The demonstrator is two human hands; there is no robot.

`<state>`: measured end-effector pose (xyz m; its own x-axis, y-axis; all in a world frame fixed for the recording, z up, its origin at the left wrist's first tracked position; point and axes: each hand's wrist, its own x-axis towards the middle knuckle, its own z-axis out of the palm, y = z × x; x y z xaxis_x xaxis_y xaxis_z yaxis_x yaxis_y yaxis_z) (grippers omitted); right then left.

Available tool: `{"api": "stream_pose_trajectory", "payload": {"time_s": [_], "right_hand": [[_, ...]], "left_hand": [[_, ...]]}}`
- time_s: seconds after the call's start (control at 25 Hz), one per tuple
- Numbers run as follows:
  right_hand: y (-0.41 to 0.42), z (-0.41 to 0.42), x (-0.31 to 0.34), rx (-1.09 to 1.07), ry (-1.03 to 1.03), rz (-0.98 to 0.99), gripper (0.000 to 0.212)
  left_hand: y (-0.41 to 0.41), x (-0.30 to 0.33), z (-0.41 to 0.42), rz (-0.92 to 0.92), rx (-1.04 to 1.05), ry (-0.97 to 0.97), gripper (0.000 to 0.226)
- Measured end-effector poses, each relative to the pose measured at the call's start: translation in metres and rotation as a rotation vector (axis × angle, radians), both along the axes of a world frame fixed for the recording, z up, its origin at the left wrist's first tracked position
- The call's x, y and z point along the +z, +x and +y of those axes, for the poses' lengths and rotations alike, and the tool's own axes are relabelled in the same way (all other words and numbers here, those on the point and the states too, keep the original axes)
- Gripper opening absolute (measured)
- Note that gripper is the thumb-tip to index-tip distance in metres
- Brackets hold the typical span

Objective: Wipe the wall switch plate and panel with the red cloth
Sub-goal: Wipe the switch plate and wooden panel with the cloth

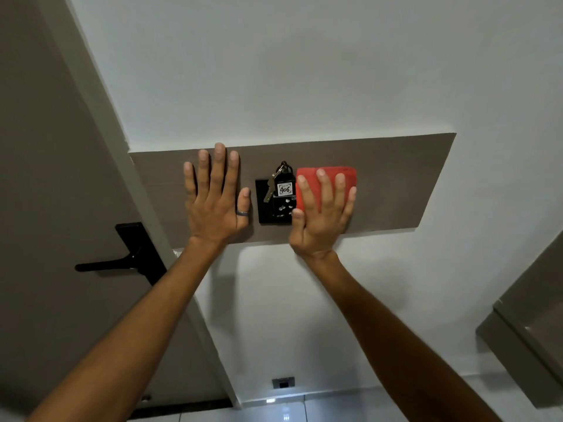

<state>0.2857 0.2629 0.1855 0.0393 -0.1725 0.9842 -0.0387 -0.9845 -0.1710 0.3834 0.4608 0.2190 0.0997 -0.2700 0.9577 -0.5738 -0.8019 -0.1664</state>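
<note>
Where your right hand (pixel 320 220) presses: red cloth (pixel 348 176), folded, flat on the brown panel (pixel 396 184), at the black switch plate's (pixel 263 210) right edge
Right grip: wide, fingers straight over the cloth
Your left hand (pixel 213 205): grip wide, palm flat on the panel, just left of the plate
Key tag (pixel 285 188): on the plate, marked 406

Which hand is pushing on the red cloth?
The right hand presses the red cloth flat against the brown panel; the left hand, with a ring on its thumb, rests bare on the panel.
</note>
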Motion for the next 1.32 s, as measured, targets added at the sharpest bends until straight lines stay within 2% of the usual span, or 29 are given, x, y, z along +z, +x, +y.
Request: {"api": "stream_pose_trajectory", "payload": {"time_s": [0.16, 0.4, 0.48, 0.6, 0.68, 0.8, 1.0, 1.12, 1.16, 1.28, 1.32], "right_hand": [[-0.018, -0.01, -0.019, 0.066, -0.181, 0.041, 0.044], [0.003, -0.01, 0.025, 0.026, -0.112, 0.031, 0.049], [-0.006, -0.005, -0.002, 0.08, -0.037, 0.052, 0.048], [-0.027, -0.008, -0.038, 0.022, -0.206, 0.105, 0.044], [-0.019, -0.026, -0.015, 0.017, -0.236, 0.105, 0.048], [-0.008, -0.02, 0.0, -0.01, -0.135, 0.064, 0.051], [-0.007, -0.022, -0.012, 0.022, -0.14, 0.004, 0.047], [0.004, 0.013, 0.008, 0.042, 0.177, -0.031, 0.049], [0.005, 0.019, 0.006, 0.058, 0.207, -0.038, 0.05], [0.0, 0.001, -0.003, 0.026, -0.047, -0.013, 0.049], [0.0, -0.003, -0.002, 0.045, -0.045, -0.02, 0.049]], "left_hand": [[0.002, 0.0, -0.001, 0.001, 0.005, -0.013, 0.069], [0.006, 0.0, -0.002, -0.027, 0.021, -0.01, 0.07], [0.008, -0.002, -0.001, -0.021, 0.002, -0.028, 0.07], [0.008, -0.004, 0.0, -0.055, 0.025, -0.008, 0.07], [0.005, -0.003, -0.002, -0.059, 0.021, -0.024, 0.07], [0.009, -0.002, -0.002, -0.043, 0.019, -0.025, 0.07], [0.007, -0.006, -0.003, -0.054, 0.021, -0.036, 0.069], [0.003, -0.006, -0.007, -0.027, 0.011, -0.058, 0.068], [0.003, -0.008, -0.008, -0.03, -0.001, -0.065, 0.068], [0.002, -0.009, -0.009, -0.044, 0.009, -0.063, 0.068], [0.0, -0.009, -0.009, -0.042, 0.005, -0.064, 0.068]]}}
